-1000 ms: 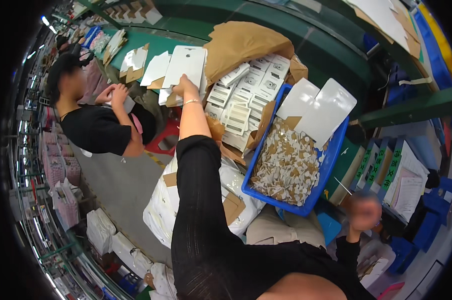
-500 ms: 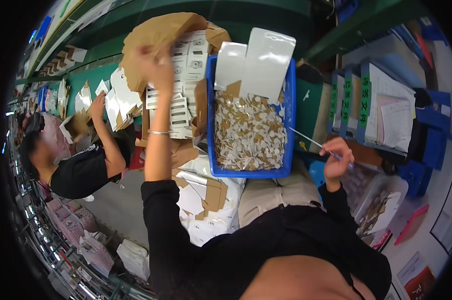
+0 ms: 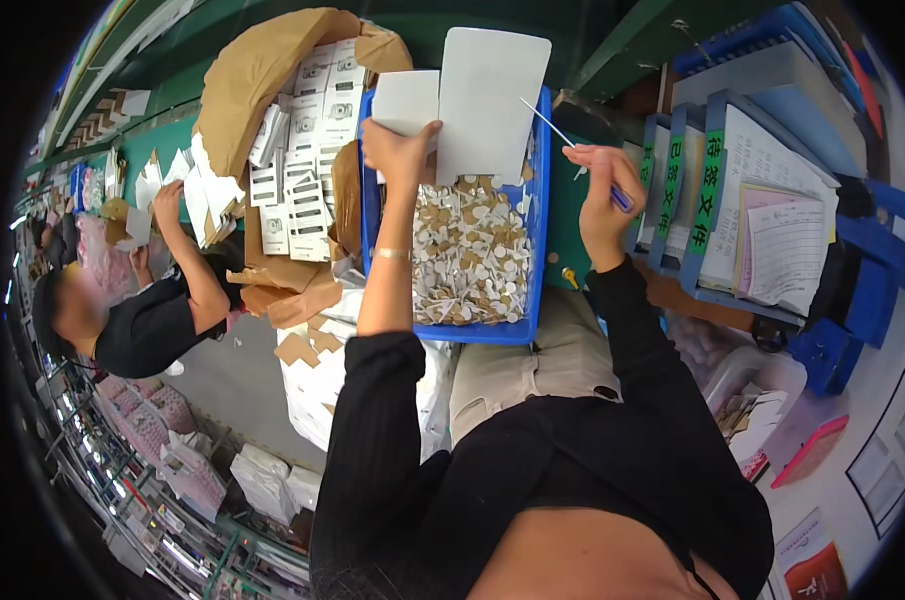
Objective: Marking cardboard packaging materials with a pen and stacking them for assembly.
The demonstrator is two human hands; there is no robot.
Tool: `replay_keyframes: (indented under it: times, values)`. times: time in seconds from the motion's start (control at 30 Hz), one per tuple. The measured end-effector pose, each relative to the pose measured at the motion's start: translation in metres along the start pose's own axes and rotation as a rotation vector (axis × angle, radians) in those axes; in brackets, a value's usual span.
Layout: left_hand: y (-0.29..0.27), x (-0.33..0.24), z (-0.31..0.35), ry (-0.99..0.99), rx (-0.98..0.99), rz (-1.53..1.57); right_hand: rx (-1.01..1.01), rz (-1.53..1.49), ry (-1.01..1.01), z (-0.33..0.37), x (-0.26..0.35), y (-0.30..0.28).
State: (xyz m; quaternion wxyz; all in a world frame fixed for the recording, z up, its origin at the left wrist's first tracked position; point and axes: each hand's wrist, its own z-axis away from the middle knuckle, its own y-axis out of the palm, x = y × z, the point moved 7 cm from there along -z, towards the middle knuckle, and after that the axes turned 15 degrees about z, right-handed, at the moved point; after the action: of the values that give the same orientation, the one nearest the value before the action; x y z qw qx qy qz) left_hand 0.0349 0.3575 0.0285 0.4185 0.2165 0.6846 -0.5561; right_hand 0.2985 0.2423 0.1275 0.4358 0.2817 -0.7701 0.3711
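A blue bin [image 3: 540,240] in front of me holds many small white and brown punched-out card discs [image 3: 473,250]. Two blank white cards stand in its far part, a large one [image 3: 493,100] and a smaller one [image 3: 408,95] to its left. My left hand [image 3: 398,150] is closed on the lower edge of the smaller card, thumb toward the large one. At the bin's right side, my right hand [image 3: 611,195] grips a thin metal-shafted tool [image 3: 548,122] with a purple-blue handle. The tool's tip points up-left, close to the large card's right edge.
Left of the bin, an open cardboard box [image 3: 273,262] holds printed white cartons [image 3: 313,120] under brown paper [image 3: 235,80]. Farther left, a co-worker [image 3: 163,310] handles white cards. Blue file holders [image 3: 713,190] stand at right, with a clear tub [image 3: 763,375] below them.
My left hand has moved right, from the brown paper over the cartons to the smaller white card. My right hand has risen, bringing the tool up beside the large card. The view has shifted.
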Motion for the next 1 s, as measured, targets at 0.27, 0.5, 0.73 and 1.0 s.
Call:
replay_keyframes:
  times: [0.27, 0.5, 0.73, 1.0]
  values:
    - [-0.116, 0.013, 0.128, -0.268, 0.088, -0.099, 0.129, -0.324, 0.187, 0.039, 0.005, -0.038]
    - [-0.111, 0.066, 0.211, -0.407, 0.096, -0.300, 0.586, 0.000, 0.012, 0.108, -0.014, -0.013]
    - [-0.107, 0.076, 0.221, -0.297, 0.036, -0.238, 0.558, 0.029, -0.054, 0.131, -0.017, 0.005]
    - [-0.107, 0.078, 0.228, -0.226, 0.009, -0.161, 0.593, 0.199, -0.171, 0.131, -0.007, 0.023]
